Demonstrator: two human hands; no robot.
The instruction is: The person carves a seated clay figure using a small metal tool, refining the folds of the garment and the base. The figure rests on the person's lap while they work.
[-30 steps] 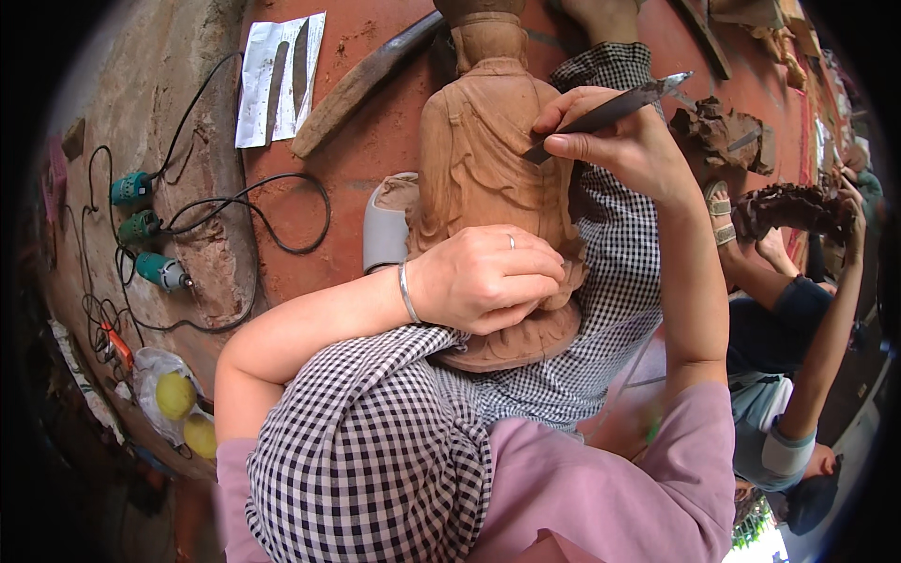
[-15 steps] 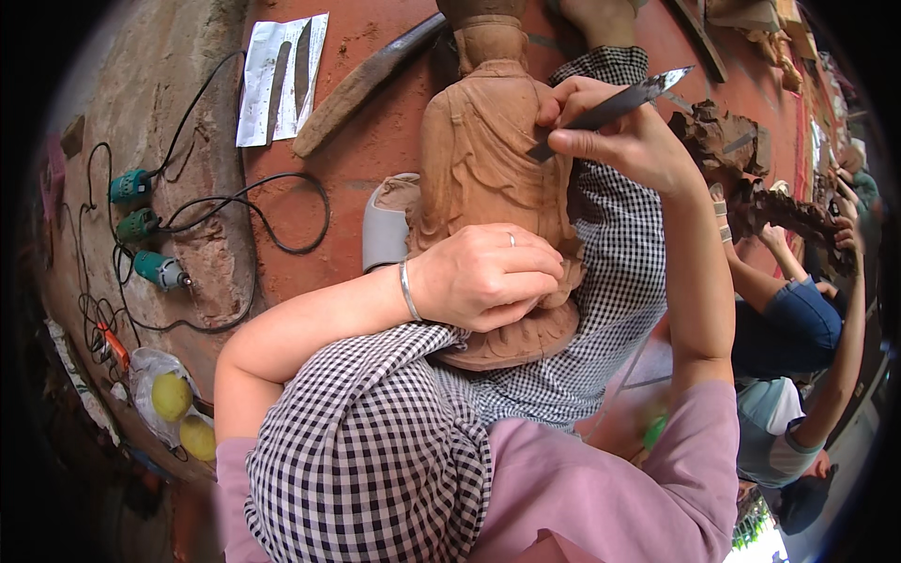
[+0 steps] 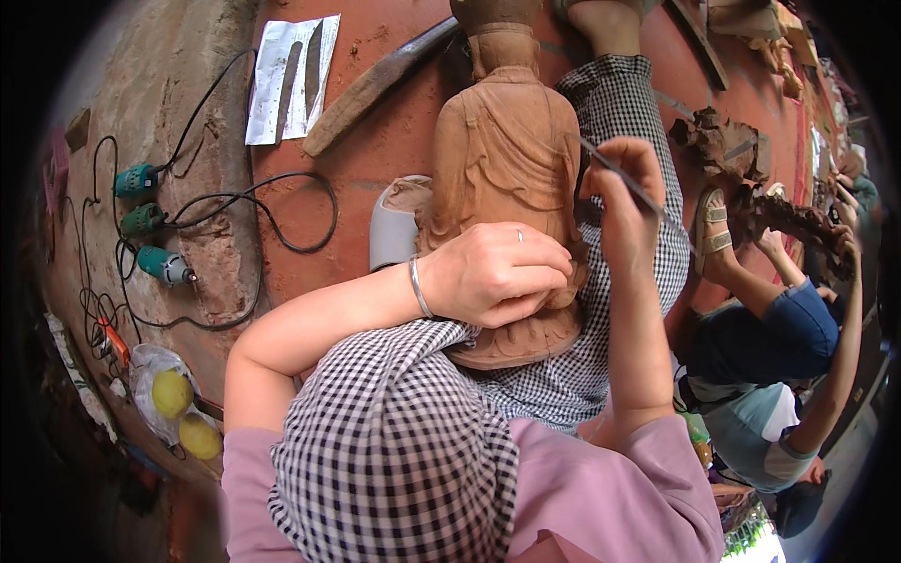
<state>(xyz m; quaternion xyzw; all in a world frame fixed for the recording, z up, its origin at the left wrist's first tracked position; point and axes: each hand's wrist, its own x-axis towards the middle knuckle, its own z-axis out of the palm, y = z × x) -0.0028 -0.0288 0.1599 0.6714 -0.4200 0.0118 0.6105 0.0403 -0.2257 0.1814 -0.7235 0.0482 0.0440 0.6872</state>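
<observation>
Bracing wooden statue (image 3: 507,169), laid across the lap, is done by left hand (image 3: 497,272) curled over its base; thin carving tool (image 3: 624,178) pinched in right hand (image 3: 624,211). Light, controlled strokes advised.

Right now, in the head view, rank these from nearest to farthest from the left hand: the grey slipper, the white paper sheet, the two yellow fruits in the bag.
1. Grey slipper: on the red floor just left of the left hand, which rests on the wooden statue.
2. White paper sheet: up and left, near the top.
3. Yellow fruits: far lower left, in a clear bag.
</observation>
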